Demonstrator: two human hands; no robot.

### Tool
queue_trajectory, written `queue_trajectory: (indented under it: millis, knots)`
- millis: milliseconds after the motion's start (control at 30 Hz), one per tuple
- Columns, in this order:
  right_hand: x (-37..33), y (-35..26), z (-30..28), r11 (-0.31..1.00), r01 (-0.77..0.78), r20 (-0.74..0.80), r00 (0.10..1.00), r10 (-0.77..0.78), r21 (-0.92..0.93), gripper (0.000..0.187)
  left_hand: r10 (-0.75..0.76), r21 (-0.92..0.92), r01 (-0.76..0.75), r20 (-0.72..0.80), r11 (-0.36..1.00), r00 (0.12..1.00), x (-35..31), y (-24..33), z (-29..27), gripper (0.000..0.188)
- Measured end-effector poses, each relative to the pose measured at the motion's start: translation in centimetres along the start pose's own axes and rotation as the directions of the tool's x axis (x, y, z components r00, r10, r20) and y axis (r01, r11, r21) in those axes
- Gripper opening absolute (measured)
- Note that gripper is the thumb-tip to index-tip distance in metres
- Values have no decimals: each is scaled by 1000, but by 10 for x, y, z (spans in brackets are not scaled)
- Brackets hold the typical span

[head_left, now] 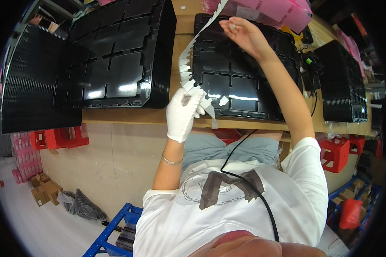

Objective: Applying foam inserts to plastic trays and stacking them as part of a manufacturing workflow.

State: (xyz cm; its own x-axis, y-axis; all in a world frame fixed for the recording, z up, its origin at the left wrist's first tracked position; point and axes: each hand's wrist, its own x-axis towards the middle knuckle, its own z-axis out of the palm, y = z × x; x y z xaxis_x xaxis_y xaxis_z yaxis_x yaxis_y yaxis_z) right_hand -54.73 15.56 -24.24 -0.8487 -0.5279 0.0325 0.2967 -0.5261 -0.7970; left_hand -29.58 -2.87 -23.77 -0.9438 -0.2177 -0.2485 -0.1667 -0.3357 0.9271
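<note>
My left hand [183, 112], in a white glove, is closed on a long white strip of tabs [184, 64] in front of the near left corner of a black plastic tray [244, 88]. From that hand the strip curves up and away past the tray's left side, and a short end hangs over the table edge. A loose white tab [224, 100] lies on the tray near its front. Over the tray's far part is my bare right hand [248, 39], its fingers curled around a small white piece [232, 26] that I cannot make out well.
Tall stacks of black trays [111, 55] stand on the left, with another stack [341, 81] at the far right. Pink wrapped packages [278, 13] lie behind the middle tray. Black cables [315, 66] sit right of it. Red stools [334, 153] stand below the table [128, 116].
</note>
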Motion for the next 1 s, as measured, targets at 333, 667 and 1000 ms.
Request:
queue_trajectory:
  millis: [333,667,1000]
  knots:
    - [-144,17,63,132,194,215,962,170,-972,29,65,50,-60,-116,997,991,-23,-11,-4,14]
    - [-156,19,56,344,177,269,932,241,-922,16,91,71,-86,-73,994,993,-43,-10,13,16]
    - [-233,29,62,961,-263,-105,957,270,84,16,44,6,-43,-60,999,997,-46,-19,66,16]
